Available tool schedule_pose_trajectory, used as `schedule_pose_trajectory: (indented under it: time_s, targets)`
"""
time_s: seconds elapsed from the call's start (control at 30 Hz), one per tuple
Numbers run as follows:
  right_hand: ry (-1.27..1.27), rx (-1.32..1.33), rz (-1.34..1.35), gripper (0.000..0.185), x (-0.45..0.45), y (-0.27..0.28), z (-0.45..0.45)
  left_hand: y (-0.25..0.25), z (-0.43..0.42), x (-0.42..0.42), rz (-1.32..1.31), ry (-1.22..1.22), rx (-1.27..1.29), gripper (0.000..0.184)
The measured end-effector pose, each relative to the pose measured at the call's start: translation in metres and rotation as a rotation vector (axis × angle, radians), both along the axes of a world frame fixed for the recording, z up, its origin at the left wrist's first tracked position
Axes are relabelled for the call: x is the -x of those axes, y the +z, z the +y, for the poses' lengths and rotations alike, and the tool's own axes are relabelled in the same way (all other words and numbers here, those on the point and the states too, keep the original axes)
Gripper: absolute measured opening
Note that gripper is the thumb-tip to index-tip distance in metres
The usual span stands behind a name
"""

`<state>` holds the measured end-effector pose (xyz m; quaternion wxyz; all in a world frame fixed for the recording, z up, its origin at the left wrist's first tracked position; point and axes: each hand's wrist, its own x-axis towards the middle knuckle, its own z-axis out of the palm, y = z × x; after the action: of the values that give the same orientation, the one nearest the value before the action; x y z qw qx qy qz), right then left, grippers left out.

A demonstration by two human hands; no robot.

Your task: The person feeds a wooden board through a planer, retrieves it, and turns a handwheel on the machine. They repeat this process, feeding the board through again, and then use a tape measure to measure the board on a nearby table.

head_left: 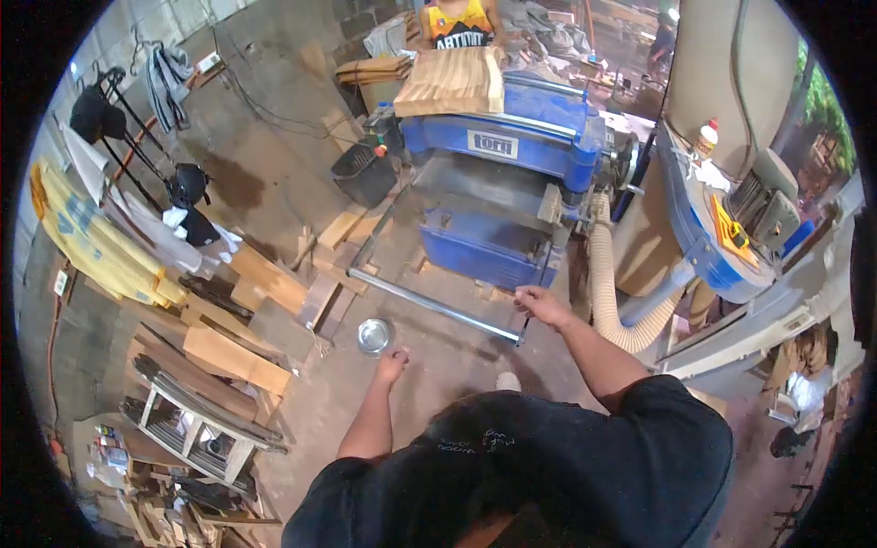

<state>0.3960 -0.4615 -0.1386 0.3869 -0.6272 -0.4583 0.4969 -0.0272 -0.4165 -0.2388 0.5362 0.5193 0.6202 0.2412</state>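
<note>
My left hand (394,365) hangs low with its fingers curled closed, and nothing shows in it. Just beyond it a round shiny metal bowl or tin (374,336) sits on the floor. My right hand (544,307) is held forward, fingers bent together, over the side bar of the planer's support frame; contact with the bar cannot be made out. The frame's metal roller (438,306) spans the space in front of me. Behind it stands a blue thickness planer (539,146). A striped wooden panel (449,80) rests on top of the planer.
A person in a yellow top (459,23) stands behind the planer. A ribbed dust hose (605,265) curves down at the right beside a blue machine table (699,228). Planks (274,283) and a wooden frame (187,434) lie at left. A dark bin (363,171) stands beside the planer.
</note>
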Motion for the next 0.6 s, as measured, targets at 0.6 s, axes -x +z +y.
schedule_pose_trajectory:
  time_s: [0.6]
  targets:
    - [-0.625,-0.206,0.220,0.076,-0.101,0.107,0.427,0.148,0.185,-0.045,-0.307,0.177,-0.203,0.029]
